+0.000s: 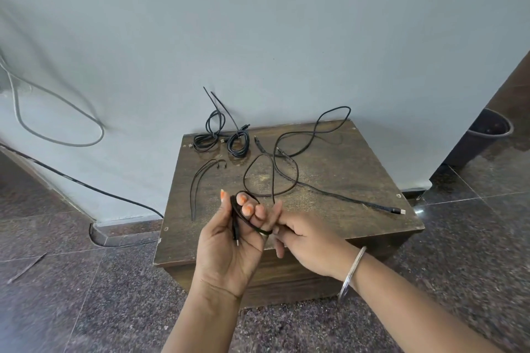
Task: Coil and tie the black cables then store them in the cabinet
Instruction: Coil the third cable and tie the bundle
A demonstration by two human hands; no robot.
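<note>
My left hand (229, 241) holds a small coil of black cable (239, 210) wound around its fingers, above the front edge of the wooden cabinet (358, 175). My right hand (304, 238) pinches the same cable where it passes the left fingers. The rest of that cable (275, 175) trails loose in loops over the cabinet top. A second loose black cable (344, 198) ends in a plug at the right edge. Two coiled, tied cables (205, 140) (238, 142) lie at the back left. Black zip ties (198, 183) lie at the left.
The cabinet stands against a pale grey wall (258, 23) on a speckled stone floor (86, 295). A grey cable (57, 112) hangs on the wall at the left and a black cable (94, 188) runs down to the floor. A dark bin (487, 129) stands at the right.
</note>
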